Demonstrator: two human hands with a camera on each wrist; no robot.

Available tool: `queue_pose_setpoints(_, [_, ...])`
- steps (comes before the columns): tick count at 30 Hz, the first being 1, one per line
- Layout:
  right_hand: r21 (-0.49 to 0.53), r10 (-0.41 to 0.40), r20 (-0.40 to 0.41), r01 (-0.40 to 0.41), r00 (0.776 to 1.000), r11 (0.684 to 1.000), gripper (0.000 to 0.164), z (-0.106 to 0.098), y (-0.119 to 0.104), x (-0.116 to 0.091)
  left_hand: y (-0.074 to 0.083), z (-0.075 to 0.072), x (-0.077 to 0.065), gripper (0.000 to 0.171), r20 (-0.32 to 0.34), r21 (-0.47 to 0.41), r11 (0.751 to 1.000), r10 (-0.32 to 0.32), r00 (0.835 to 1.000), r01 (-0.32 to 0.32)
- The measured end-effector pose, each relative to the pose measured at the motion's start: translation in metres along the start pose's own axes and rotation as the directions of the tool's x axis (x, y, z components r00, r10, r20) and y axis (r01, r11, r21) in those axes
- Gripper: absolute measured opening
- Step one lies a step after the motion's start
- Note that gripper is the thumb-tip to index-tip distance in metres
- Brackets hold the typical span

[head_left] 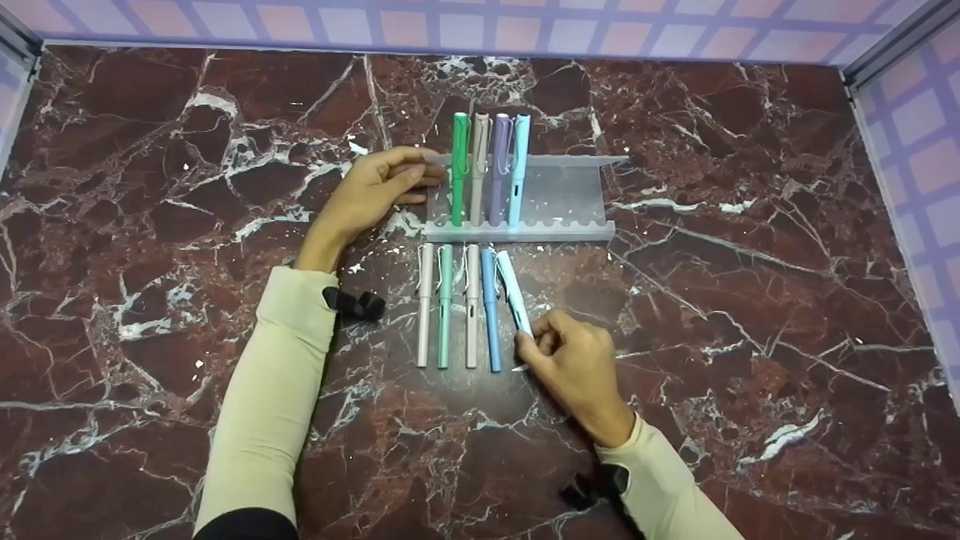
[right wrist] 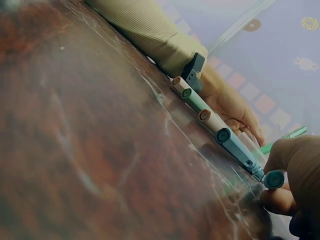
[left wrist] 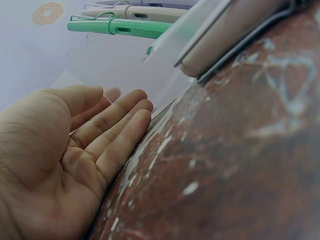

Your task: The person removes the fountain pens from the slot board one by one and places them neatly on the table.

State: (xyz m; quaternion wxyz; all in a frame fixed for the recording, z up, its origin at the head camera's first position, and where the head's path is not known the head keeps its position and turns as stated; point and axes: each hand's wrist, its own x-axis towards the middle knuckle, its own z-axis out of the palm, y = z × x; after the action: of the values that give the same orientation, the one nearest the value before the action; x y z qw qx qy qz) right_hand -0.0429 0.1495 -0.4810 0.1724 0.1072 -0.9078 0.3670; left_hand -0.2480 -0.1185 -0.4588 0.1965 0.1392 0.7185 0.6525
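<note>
My right hand (head_left: pixel 574 367) pinches the lower end of a light blue pen (head_left: pixel 513 289), which lies tilted at the right end of a row of pens. Beside it in the row are a blue pen (head_left: pixel 491 315), a greyish-pink pen (head_left: pixel 472 300), a mint green pen (head_left: pixel 445 307) and a pale pink pen (head_left: pixel 424 307). At the left edge of a transparent pen rack (head_left: pixel 562 191), my left hand (head_left: pixel 371 187) rests with its fingers extended, palm facing the rack in the left wrist view. Green (head_left: pixel 458 172), taupe (head_left: pixel 478 180), purple (head_left: pixel 498 180) and light blue pens (head_left: pixel 517 165) stand in the rack's left slots.
The rack's notched front ledge (head_left: pixel 562 231) lies just beyond the row of pens. Dark red marbled stone covers the table (head_left: pixel 750 300). A checkered panel (head_left: pixel 450 22) borders the back, and another panel (head_left: pixel 915 120) the right side.
</note>
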Motion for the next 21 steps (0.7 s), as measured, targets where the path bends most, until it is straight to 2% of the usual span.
queue_pose_setpoints(10, [-0.085, 0.046, 0.025, -0.044, 0.999, 0.995, 0.021, 0.0037, -0.0034, 0.0034, 0.0025, -0.0004, 0.0006, 0.032, -0.006, -0.003, 1.0, -0.018, 1.0, 0.018])
queue_pose_setpoints(21, [-0.155, 0.057, 0.015, -0.054, 0.998, 0.986, 0.023, 0.006, -0.0045, 0.0035, 0.0023, 0.0016, -0.0004, 0.031, -0.015, -0.009, 1.0, -0.022, 1.0, 0.022])
